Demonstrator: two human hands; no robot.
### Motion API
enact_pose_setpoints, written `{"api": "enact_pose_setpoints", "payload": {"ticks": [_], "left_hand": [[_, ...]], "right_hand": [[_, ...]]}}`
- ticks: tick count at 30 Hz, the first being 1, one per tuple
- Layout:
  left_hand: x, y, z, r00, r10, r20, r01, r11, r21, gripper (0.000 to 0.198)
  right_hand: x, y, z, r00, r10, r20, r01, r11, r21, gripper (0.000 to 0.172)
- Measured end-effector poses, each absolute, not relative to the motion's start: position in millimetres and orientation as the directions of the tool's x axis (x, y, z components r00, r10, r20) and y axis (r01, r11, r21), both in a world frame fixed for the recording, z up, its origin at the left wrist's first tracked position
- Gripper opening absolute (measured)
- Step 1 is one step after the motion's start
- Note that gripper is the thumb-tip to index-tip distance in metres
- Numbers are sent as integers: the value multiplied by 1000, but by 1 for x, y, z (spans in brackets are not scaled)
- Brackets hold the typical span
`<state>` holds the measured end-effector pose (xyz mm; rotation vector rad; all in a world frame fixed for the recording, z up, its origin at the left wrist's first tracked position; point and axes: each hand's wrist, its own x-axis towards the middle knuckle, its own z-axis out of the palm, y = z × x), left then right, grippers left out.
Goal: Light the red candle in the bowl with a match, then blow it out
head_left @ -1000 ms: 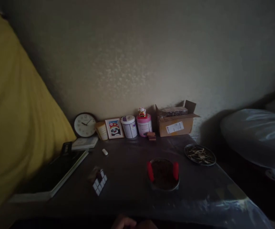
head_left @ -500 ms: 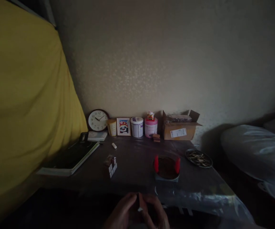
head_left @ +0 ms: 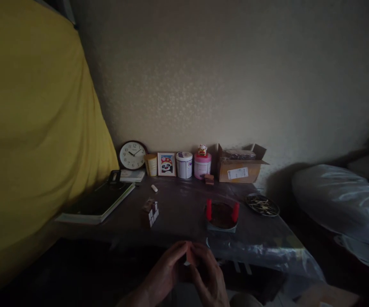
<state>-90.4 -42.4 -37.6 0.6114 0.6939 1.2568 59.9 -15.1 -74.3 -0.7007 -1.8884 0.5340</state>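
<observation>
Low in the view, just off the table's near edge, my left hand point(head_left: 162, 273) and my right hand point(head_left: 210, 275) are closed together on a small reddish-brown box point(head_left: 189, 252) that looks like a matchbox. A pale end of it shows between my fingers; the rest is hidden by my hands and the dim light. Beyond them on the table stands a stack of small boxes point(head_left: 150, 213) with white ends and brown sides. To its right, two red candles point(head_left: 209, 210) stand at opposite sides of a round dark dish point(head_left: 222, 216).
A round plate point(head_left: 262, 205) with many thin matchsticks sits at the right edge of the table point(head_left: 181, 200). Along the wall stand a clock point(head_left: 133, 155), a cup, a panda picture, two canisters and an open carton point(head_left: 240, 170). A large book point(head_left: 97, 204) lies left.
My hands show slightly higher in the view, still together on the small box. The table and its objects also appear a little higher, as the head camera has tilted down.
</observation>
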Motion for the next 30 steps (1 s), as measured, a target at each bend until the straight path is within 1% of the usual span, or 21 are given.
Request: {"api": "enact_pose_setpoints", "payload": {"ticks": [5,8,14,18,21,26,30], "left_hand": [[-87,-41,-36,220,959,-180,-675,283,681,23],[-85,-40,-34,241,951,-193,-718,308,624,22],[-81,-41,-30,259,950,-172,-695,307,650,26],[-77,-41,-30,269,952,-144,-694,295,656,25],[-76,-41,-30,248,957,-153,-701,286,654,23],[-76,-42,-30,235,960,-152,-705,276,654,25],[-76,-43,-31,252,952,-173,-675,301,674,31]], "right_hand": [[62,-16,-73,-296,685,666,292,729,-620,32],[63,-15,-73,-289,680,674,301,733,-610,33],[64,-17,-71,-267,671,692,323,738,-592,36],[65,-19,-70,-256,660,707,351,744,-568,36],[65,-19,-71,-254,661,706,356,743,-567,36],[64,-20,-69,-269,696,666,326,716,-617,38],[62,-21,-68,-224,732,643,305,679,-668,38]]}}
